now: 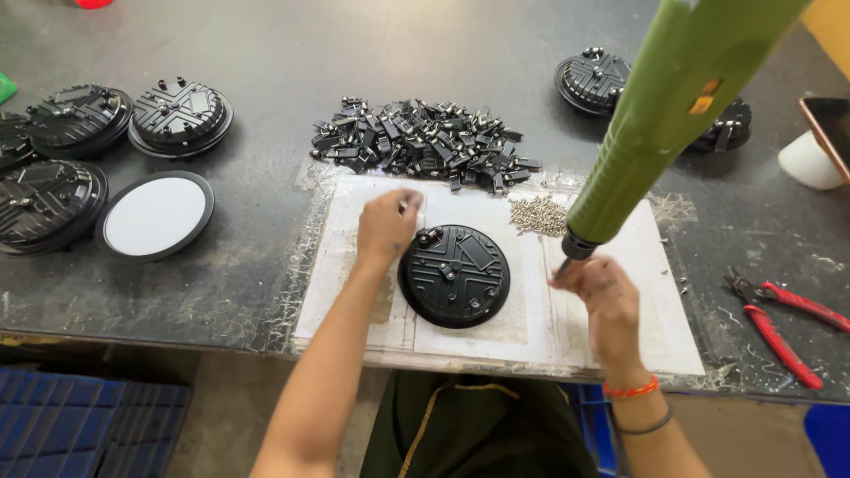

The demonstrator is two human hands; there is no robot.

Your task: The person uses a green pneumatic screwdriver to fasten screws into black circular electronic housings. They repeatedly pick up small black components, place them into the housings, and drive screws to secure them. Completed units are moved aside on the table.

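Step in hand: you are fastening small parts onto the back of the round black housing [454, 275], which is lying at the centre of the frame on the white sheet [620, 327].
Left hand [387, 225]: you are pinching a small pale part between the fingertips, just beside the housing's upper left edge.
Right hand [605, 296]: you are closing it around the tip of the green power screwdriver [673, 115], right of the housing and apart from it.
Next move, as a judgement: you are needing a screw from the little pile [537, 215] on the bit, then a steady upright aim at a boss.
Bench [425, 53]: dark and scuffed, carrying a heap of black clips [423, 142] above the sheet, finished housings [97, 150] at the upper left, red pliers [784, 319] at the right.
Room: blue crates [80, 425] are showing below the bench edge.
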